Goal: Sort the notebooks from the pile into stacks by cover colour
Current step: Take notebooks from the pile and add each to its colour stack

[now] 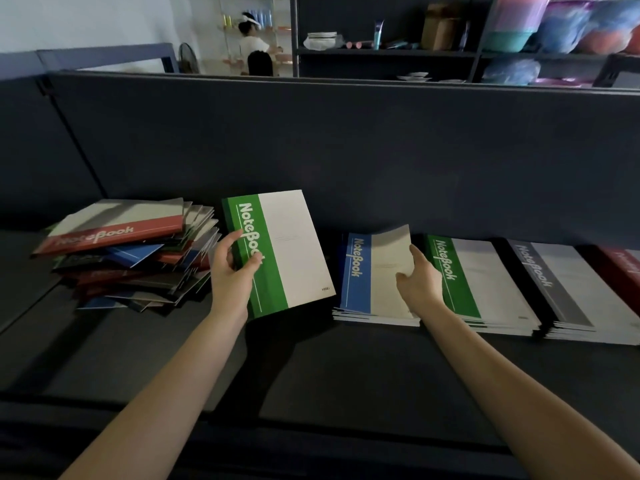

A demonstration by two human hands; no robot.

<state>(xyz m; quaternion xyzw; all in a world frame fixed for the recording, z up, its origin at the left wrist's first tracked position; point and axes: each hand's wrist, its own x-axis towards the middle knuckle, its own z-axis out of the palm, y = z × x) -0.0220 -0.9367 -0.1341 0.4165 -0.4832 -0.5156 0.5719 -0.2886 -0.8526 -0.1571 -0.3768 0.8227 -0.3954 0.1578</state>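
Observation:
My left hand (232, 271) grips a green-and-white notebook (287, 251) by its green spine, holding it tilted above the dark surface. My right hand (420, 277) rests on the top blue notebook (367, 268) of the blue stack, fingers pinching its right edge, whose far corner curls up. To its right lie a green stack (485, 278), a grey stack (568, 289) and, at the frame edge, a red stack (623, 268). The unsorted pile (131, 251) of mixed notebooks sits at the left, with a red one on top.
A dark partition wall (346, 150) rises right behind the notebooks. Beyond it stand shelves (388, 51) with dishes and boxes, and two people in the far room. The dark work surface (311, 368) extends toward me.

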